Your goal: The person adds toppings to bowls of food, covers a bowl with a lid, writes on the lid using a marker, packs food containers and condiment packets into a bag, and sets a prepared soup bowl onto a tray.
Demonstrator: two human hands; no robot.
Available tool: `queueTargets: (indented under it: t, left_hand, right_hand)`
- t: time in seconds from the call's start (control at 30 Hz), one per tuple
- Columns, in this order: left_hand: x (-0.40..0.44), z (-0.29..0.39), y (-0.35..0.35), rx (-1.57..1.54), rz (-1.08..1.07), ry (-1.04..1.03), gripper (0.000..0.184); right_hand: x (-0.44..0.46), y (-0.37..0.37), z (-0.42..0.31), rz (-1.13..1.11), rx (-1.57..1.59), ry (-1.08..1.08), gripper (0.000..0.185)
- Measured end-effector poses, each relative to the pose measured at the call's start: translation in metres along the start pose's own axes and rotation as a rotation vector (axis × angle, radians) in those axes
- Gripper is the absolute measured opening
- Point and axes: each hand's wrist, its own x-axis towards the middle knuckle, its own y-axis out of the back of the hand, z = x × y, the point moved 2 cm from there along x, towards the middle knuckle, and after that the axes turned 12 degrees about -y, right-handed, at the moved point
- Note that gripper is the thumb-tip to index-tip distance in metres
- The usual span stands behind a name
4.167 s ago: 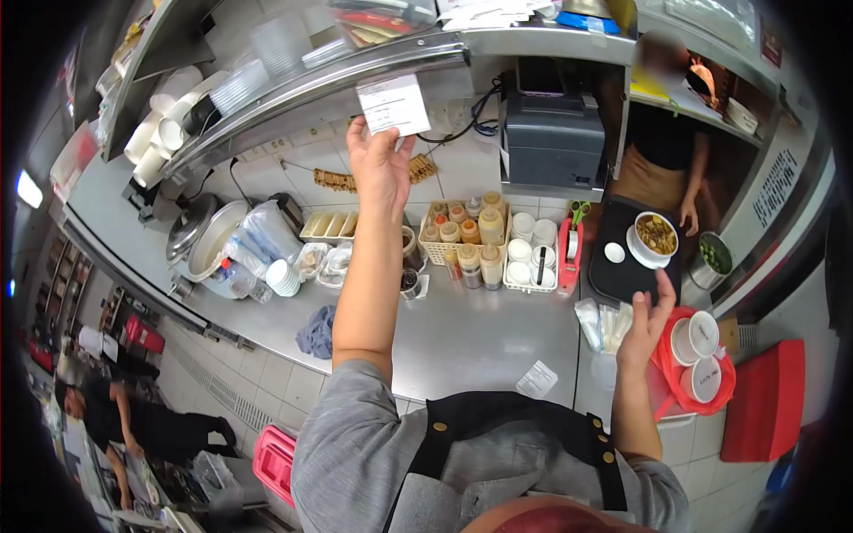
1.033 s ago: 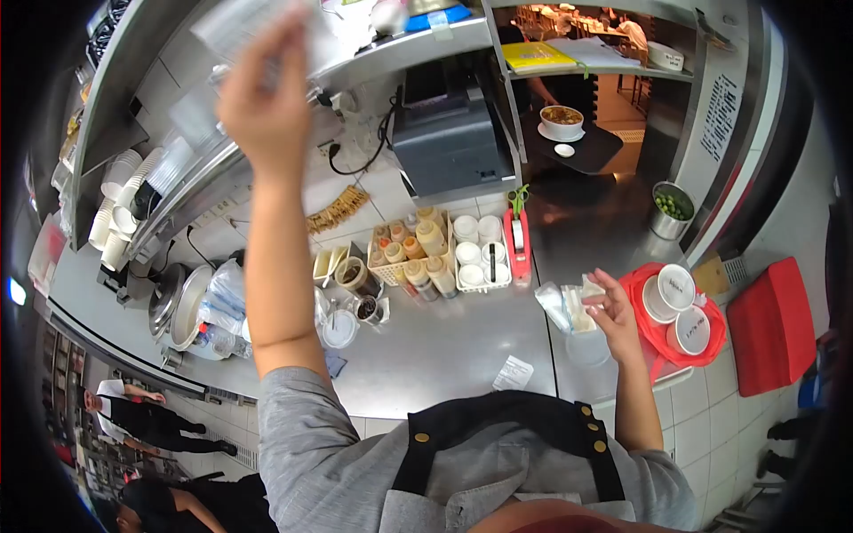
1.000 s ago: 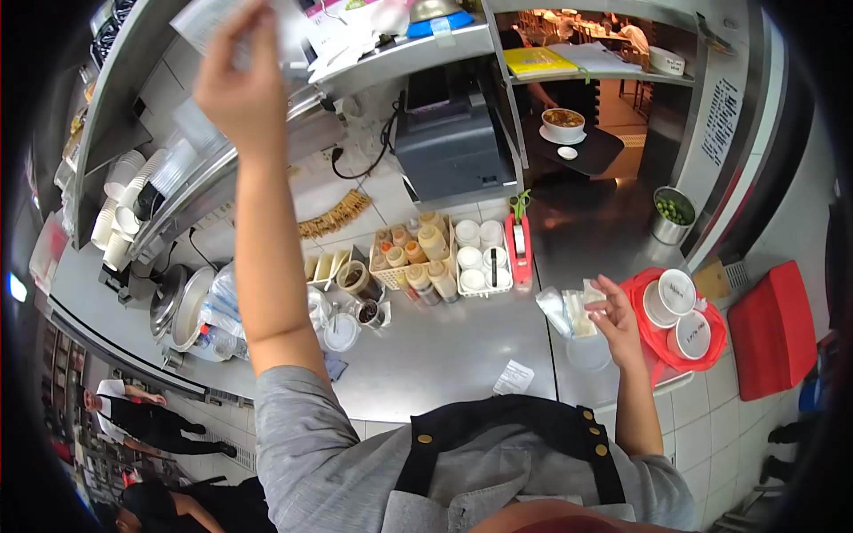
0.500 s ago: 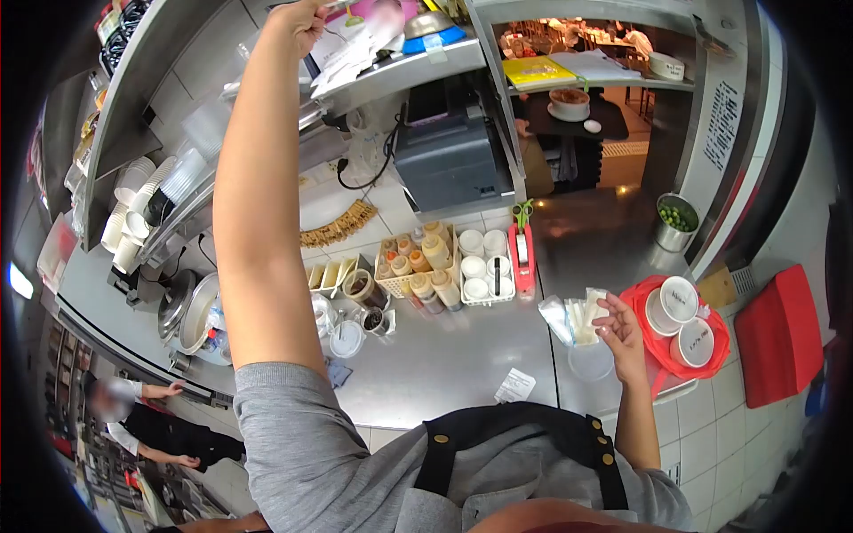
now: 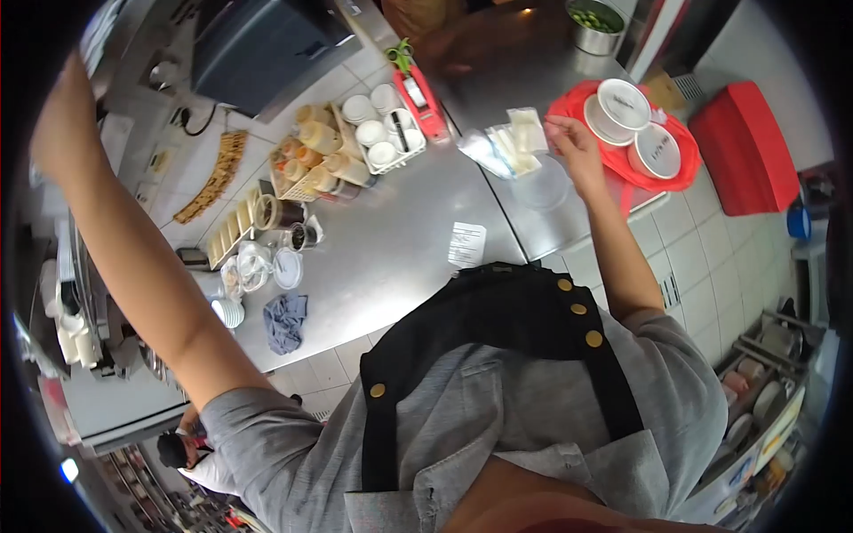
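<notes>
My right hand (image 5: 576,149) is above the counter at the right, its fingertips pinching the edge of a small clear packet (image 5: 528,131) with pale contents. Under that packet lies a plastic bag of pale strips (image 5: 502,153), and a round clear plastic lid (image 5: 540,185) is just below. Beside the hand, lidded white tubs with writing (image 5: 624,105) stand in a red plastic bag (image 5: 684,164). My left hand (image 5: 67,133) reaches up to the far left edge; it is smeared and its fingers cannot be made out.
A printed receipt (image 5: 466,244) lies on the steel counter (image 5: 391,258). Sauce bottles (image 5: 318,138), a basket of white tubs (image 5: 382,133), a red tape dispenser (image 5: 418,98) and a grey cloth (image 5: 285,322) are along it. Another person (image 5: 209,466) is at the lower left.
The view has turned and tilted down, so the upper shelf has left sight. My left hand now appears at the far left edge. My right hand stays by the packets.
</notes>
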Motion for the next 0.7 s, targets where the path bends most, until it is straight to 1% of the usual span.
queueTargets:
  t: [0.03, 0.1, 0.13, 0.17, 0.2, 0.23, 0.27, 0.3, 0.33, 0.4, 0.43, 0.47, 0.5, 0.53, 0.57, 0.6, 0.63, 0.67, 0.7]
  left_hand:
    - [-0.026, 0.011, 0.03, 0.01, 0.061, 0.083, 0.049]
    - [-0.097, 0.071, 0.08, -0.924, 0.528, -0.129, 0.032]
    - [-0.134, 0.102, 0.084, -1.274, 0.451, -0.114, 0.027]
    - [-0.169, 0.144, 0.097, -1.6, 0.322, -0.152, 0.019]
    - [-0.213, 0.169, 0.076, -1.387, 0.024, -0.272, 0.019]
    - [-0.246, 0.203, 0.086, -1.531, -0.663, -0.071, 0.02]
    - [-0.275, 0.244, 0.069, -1.61, -0.734, -0.227, 0.027]
    - [-0.331, 0.289, 0.024, -1.692, -1.035, -0.089, 0.044]
    - [-0.365, 0.322, 0.009, -1.695, -1.213, 0.076, 0.062]
    - [-0.448, 0.384, -0.039, -1.72, -1.25, 0.381, 0.072]
    - [-0.471, 0.41, -0.051, -1.726, -1.253, 0.372, 0.072]
    - [-0.491, 0.431, -0.062, -1.704, -1.312, 0.672, 0.064]
    - [-0.509, 0.445, -0.074, -1.654, -1.36, 0.98, 0.056]
    - [-0.523, 0.459, -0.088, -1.655, -1.365, 0.982, 0.056]
    - [-0.533, 0.47, -0.096, -1.741, -1.326, 1.062, 0.047]
    - [-0.545, 0.478, -0.102, -1.822, -1.284, 1.148, 0.037]
    - [-0.544, 0.478, -0.099, -1.814, -1.29, 1.163, 0.037]
    - [-0.535, 0.476, -0.095, -1.888, -1.304, 1.174, 0.03]
    - [-0.523, 0.471, -0.092, -1.964, -1.315, 1.18, 0.024]
  right_hand:
    - [0.013, 0.002, 0.022, 0.029, -0.055, -0.034, 0.03]
    - [0.041, 0.003, 0.065, 0.101, -0.273, 0.084, 0.029]
    - [0.054, 0.003, 0.079, 0.113, -0.274, 0.079, 0.029]
    - [0.066, 0.0, 0.088, 0.216, -0.6, 0.121, 0.038]
    - [0.072, -0.005, 0.092, 0.315, -0.928, 0.159, 0.048]
    - [0.074, -0.013, 0.086, 0.322, -0.927, 0.152, 0.048]
    - [0.078, -0.02, 0.075, 0.401, -0.968, -0.097, 0.059]
    - [0.08, -0.023, 0.069, 0.475, -0.998, -0.35, 0.071]
    - [0.084, -0.026, 0.068, 0.481, -0.997, -0.359, 0.071]
    - [0.096, -0.024, 0.07, 0.391, -0.999, -0.575, 0.086]
    - [0.1, -0.023, 0.075, 0.337, -0.956, -0.572, 0.077]
    - [0.115, -0.017, 0.095, 0.346, -0.951, -0.574, 0.077]
    - [0.134, -0.012, 0.126, 0.184, -0.897, -0.471, 0.071]
    - [0.146, -0.01, 0.142, 0.021, -0.843, -0.365, 0.065]
    - [0.136, -0.012, 0.128, 0.031, -0.854, -0.304, 0.054]
    - [0.135, -0.015, 0.121, 0.024, -0.862, -0.311, 0.054]
    - [0.136, -0.016, 0.122, 0.027, -0.798, -0.317, 0.053]
    - [0.137, -0.015, 0.123, 0.03, -0.733, -0.322, 0.051]
    - [0.137, -0.014, 0.124, 0.023, -0.735, -0.328, 0.051]
